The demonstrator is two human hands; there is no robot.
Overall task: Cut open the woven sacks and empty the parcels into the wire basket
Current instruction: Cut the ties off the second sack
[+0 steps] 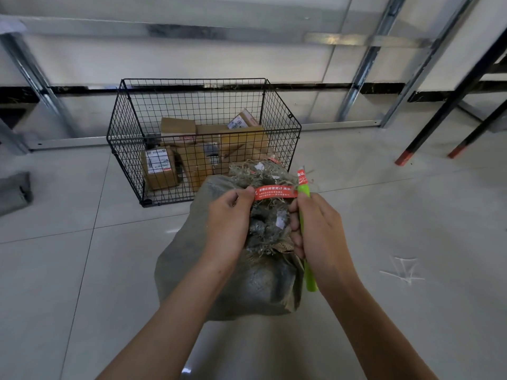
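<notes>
I have the sack (pixel 236 281) standing on the floor (pixel 82 270) right before me, its frayed neck bunched up and bound by a red seal (pixel 275 192). My left hand (pixel 227 223) pinches the seal's left end between thumb and finger. My right hand (pixel 321 231) is curled round a green cutter (pixel 308 275), its tip up by the seal's right end; I cannot tell whether a blade is out. At 12 o'clock, just beyond the sack, stands the basket (pixel 129 138) with brown parcels (pixel 159 168) lying in it; the sack's neck hides its near right corner. At 9 o'clock a grey bundle (pixel 15 192) lies at the edge of view; at 3 o'clock some white scraps (pixel 406 270). At 2 o'clock black legs (pixel 404 157) with red feet stand on the pale glossy tiles. Steel rack posts (pixel 356 75) rise against the white wall behind.
</notes>
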